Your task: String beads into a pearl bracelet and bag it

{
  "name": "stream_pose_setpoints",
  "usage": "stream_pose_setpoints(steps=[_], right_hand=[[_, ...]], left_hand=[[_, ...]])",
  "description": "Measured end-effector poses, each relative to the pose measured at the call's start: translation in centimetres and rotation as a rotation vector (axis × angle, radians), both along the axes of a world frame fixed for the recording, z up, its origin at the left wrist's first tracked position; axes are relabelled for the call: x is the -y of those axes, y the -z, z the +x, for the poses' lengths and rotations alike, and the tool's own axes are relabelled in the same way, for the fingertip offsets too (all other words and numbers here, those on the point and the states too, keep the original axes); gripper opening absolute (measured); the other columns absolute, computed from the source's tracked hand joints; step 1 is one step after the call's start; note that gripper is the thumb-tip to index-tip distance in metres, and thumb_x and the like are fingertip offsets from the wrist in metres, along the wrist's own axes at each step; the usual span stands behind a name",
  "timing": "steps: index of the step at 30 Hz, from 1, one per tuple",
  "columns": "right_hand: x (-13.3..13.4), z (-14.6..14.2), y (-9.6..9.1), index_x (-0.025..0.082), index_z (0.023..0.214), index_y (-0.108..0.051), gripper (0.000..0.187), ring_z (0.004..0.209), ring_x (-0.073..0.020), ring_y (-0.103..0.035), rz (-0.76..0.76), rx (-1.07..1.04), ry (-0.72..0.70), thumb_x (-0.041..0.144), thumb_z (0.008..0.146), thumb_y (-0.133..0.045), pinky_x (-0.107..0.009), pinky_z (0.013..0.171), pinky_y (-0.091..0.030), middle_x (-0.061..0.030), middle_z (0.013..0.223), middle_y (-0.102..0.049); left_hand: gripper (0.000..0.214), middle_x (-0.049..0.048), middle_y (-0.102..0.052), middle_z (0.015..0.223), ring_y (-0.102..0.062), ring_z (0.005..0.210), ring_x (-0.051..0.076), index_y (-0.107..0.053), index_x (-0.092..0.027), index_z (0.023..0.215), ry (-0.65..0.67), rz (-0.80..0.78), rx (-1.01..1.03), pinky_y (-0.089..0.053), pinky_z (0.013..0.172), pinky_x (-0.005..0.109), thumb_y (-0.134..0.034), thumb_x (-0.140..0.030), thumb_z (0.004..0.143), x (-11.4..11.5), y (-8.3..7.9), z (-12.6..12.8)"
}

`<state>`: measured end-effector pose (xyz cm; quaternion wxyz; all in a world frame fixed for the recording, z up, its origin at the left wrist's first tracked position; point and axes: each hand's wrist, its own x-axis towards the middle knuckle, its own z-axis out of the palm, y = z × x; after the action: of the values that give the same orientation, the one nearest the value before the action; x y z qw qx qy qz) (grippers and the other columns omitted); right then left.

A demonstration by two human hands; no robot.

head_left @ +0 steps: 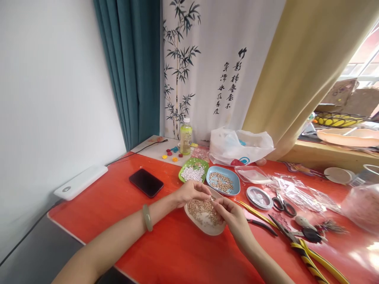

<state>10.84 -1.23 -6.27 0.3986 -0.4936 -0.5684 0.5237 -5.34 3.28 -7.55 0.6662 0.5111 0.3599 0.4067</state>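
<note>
My left hand (pixel 194 193), with a green bangle (pixel 147 217) on the wrist, pinches a small whitish bead-like piece (pixel 211 198) between thumb and fingers. Facing it, my right hand (pixel 232 212) also has its fingertips pressed together; what they grip is too small to name. Both hands are over a cream tray (pixel 205 228) of small gold and clear beads (pixel 201 208). Just behind are a green tray (pixel 181 173) with white pearl beads (pixel 192 172) and a blue tray (pixel 236 189) with gold beads (pixel 220 182).
A phone (pixel 146 182) lies left. Long-nose pliers (pixel 299 242), yellow tweezers (pixel 257 213), scissors (pixel 284 205) and a white spool (pixel 259 197) lie right. Behind stand a bottle (pixel 186 138) and a plastic bag (pixel 239 146). A white power strip (pixel 81 182) runs along the wall.
</note>
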Motion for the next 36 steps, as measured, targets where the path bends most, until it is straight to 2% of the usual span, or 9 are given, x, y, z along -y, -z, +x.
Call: stream_pose_setpoints(steps=[9, 18, 31, 36], right_hand=[[-0.26, 0.22, 0.47, 0.017, 0.061, -0.049, 0.029, 0.045, -0.0082, -0.038, 0.027, 0.021, -0.061, 0.043, 0.072, -0.055, -0.021, 0.045, -0.032, 0.0056, 0.048, -0.041], [-0.05, 0.13, 0.11, 0.017, 0.062, -0.051, 0.031, 0.044, -0.0089, -0.039, 0.025, 0.002, -0.047, 0.047, 0.068, -0.057, -0.022, 0.045, -0.033, 0.0052, 0.049, -0.042], [0.04, -0.01, -0.18, 0.016, 0.059, -0.055, 0.032, 0.042, -0.0087, -0.042, 0.010, -0.029, -0.033, 0.047, 0.066, -0.059, -0.022, 0.044, -0.034, 0.0042, 0.045, -0.047], [-0.11, 0.00, 0.08, 0.016, 0.060, -0.056, 0.032, 0.042, -0.0085, -0.043, 0.009, -0.041, -0.028, 0.047, 0.065, -0.061, -0.021, 0.043, -0.035, 0.0043, 0.046, -0.048]], left_hand=[[0.025, 0.0019, -0.062, 0.062, -0.053, 0.058, 0.008, -0.066, -0.010, 0.067, -0.007, 0.015, -0.008, -0.041, 0.061, 0.022, -0.076, -0.025, 0.050, -0.02, 0.28, 0.10], [0.025, 0.0020, -0.061, 0.063, -0.053, 0.060, 0.008, -0.066, -0.011, 0.066, -0.004, 0.020, -0.017, -0.042, 0.062, 0.021, -0.076, -0.026, 0.050, 0.44, -0.58, 0.09], [0.025, 0.0018, -0.062, 0.064, -0.055, 0.061, 0.009, -0.064, -0.010, 0.066, -0.010, -0.003, 0.043, -0.042, 0.064, 0.023, -0.077, -0.022, 0.048, 0.24, -0.05, 0.20], [0.027, 0.0023, -0.063, 0.065, -0.056, 0.061, 0.009, -0.064, -0.010, 0.070, -0.019, -0.008, 0.049, -0.042, 0.064, 0.023, -0.076, -0.026, 0.051, 0.28, -0.19, 0.32]])
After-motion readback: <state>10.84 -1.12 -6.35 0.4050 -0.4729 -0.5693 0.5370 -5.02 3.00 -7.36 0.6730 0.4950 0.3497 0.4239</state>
